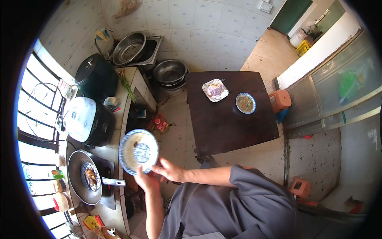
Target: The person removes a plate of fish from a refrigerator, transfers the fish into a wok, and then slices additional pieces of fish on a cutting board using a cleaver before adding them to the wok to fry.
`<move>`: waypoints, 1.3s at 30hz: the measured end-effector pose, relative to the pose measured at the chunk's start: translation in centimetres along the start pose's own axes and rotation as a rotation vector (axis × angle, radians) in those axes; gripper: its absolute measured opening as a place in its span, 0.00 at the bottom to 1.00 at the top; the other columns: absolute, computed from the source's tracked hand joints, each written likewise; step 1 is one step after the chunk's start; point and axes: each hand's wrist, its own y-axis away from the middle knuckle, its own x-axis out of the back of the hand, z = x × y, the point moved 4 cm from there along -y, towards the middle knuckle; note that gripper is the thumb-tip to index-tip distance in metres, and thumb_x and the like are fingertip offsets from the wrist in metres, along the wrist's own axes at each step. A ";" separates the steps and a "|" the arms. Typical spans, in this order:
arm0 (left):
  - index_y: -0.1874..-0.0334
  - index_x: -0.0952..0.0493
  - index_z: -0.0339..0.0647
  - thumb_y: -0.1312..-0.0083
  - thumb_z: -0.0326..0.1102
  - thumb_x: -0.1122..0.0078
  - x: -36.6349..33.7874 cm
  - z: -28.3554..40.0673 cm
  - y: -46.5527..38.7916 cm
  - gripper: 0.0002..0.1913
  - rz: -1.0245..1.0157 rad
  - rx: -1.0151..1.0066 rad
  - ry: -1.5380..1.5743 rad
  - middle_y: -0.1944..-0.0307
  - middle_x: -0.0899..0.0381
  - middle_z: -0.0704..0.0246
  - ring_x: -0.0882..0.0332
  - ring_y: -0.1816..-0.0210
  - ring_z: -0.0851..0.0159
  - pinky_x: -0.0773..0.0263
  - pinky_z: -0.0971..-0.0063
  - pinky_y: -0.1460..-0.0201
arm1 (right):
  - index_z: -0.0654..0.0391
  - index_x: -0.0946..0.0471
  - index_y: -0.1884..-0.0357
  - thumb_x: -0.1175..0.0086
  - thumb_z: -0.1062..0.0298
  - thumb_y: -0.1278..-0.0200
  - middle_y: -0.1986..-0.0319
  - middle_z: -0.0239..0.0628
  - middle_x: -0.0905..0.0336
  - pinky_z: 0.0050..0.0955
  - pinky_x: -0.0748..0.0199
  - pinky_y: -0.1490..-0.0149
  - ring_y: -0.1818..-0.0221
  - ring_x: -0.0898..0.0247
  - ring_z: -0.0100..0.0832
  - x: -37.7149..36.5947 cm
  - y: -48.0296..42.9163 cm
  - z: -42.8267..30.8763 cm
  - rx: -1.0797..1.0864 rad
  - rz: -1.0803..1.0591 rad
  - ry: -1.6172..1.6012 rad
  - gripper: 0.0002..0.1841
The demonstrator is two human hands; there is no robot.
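Both hands grip the rim of a blue-and-white bowl (142, 153), which is tipped so its inside faces me. Cloudy residue and a small dark bit show on the inner wall. My left hand (146, 180) holds the near edge, its thumb over the rim. From the right, my right hand (169, 171) takes the edge closest to my body; its fingers under the bowl are partly hidden. The bowl is in the air beside the tiled counter (121, 131). Left of it, a wok (78, 170) on an induction cooker (108, 195) contains a patterned dish of browned food (90, 176).
A dark wooden table (229, 128) bears a square dish (215, 90) and a bowl of soup (246, 103). A rice cooker (80, 119), a dark lidded cooker (97, 77) and green stalks (126, 86) line the counter. Metal basins (170, 71) stand near the sink. A red-capped bottle (161, 123) is low down.
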 end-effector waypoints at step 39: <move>0.30 0.35 0.38 0.38 0.71 0.48 25.2 -34.3 25.4 0.45 0.312 0.762 -0.533 0.34 0.30 0.57 0.28 0.38 0.56 0.29 0.59 0.40 | 0.68 0.31 0.51 0.57 0.67 0.27 0.73 0.50 0.22 0.37 0.16 0.69 0.72 0.20 0.43 43.7 3.3 26.9 -0.959 0.485 -0.101 0.13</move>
